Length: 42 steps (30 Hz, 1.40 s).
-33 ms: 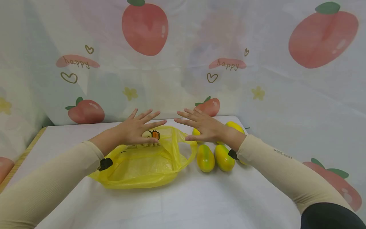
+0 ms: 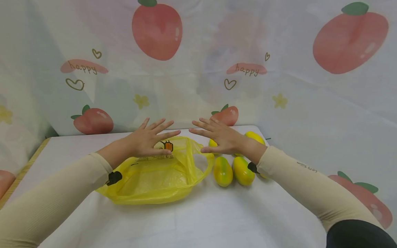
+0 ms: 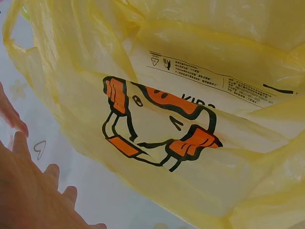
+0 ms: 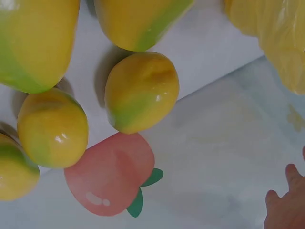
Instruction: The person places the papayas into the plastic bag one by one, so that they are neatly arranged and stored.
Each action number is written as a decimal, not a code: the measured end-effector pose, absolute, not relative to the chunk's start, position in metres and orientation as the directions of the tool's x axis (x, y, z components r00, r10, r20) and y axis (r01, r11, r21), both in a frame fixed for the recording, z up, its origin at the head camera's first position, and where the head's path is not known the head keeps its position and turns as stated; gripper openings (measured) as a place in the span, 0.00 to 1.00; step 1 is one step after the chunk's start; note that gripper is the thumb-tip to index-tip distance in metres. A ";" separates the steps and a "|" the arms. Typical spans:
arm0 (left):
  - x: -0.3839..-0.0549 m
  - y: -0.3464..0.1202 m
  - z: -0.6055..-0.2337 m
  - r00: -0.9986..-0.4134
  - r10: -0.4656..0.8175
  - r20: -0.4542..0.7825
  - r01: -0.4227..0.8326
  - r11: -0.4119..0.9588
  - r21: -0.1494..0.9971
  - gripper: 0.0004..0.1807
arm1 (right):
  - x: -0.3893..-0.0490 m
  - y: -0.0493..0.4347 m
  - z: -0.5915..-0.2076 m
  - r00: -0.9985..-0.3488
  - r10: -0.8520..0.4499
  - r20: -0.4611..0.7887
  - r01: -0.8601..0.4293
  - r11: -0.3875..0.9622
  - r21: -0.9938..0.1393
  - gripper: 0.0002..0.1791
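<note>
Both hands hover above the table with fingers spread and straight, holding nothing. My left hand (image 2: 149,140) is over the back of a yellow plastic bag (image 2: 155,181), which lies with its mouth facing the front. A cartoon print in orange and black shows on the bag (image 3: 162,129) in the left wrist view. My right hand (image 2: 224,138) is above the yellow-green mangoes, partly hiding them. Two mangoes stand out in front, one mango (image 2: 223,172) beside another mango (image 2: 243,172). Several appear in the right wrist view, including a small-looking mango (image 4: 142,93).
A white cloth (image 2: 198,220) covers the table, whose wooden edge (image 2: 21,172) shows at the left. Behind it hangs a fruit-printed curtain (image 2: 198,82). The bag's handle loop (image 2: 209,165) reaches close to the nearest mango.
</note>
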<state>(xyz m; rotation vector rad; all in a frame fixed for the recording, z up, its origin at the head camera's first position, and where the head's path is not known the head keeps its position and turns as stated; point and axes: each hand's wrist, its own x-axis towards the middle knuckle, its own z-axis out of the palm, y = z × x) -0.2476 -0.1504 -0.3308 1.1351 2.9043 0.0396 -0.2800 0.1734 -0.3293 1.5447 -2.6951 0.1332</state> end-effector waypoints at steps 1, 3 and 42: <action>-0.247 -0.150 -0.330 -0.736 0.677 -0.012 0.677 0.736 0.032 0.40 | -0.279 0.173 -0.329 -0.506 -0.860 0.070 -0.862 0.503 -0.060 0.41; -0.246 -0.151 -0.330 -0.736 0.677 -0.012 0.676 0.736 0.030 0.40 | -0.278 0.173 -0.330 -0.509 -0.858 0.066 -0.861 0.506 -0.060 0.41; -0.204 -0.252 -0.319 -0.922 0.334 0.199 0.365 0.918 0.153 0.41 | -0.252 0.230 -0.320 -0.630 -0.767 0.125 -0.777 0.624 -0.088 0.39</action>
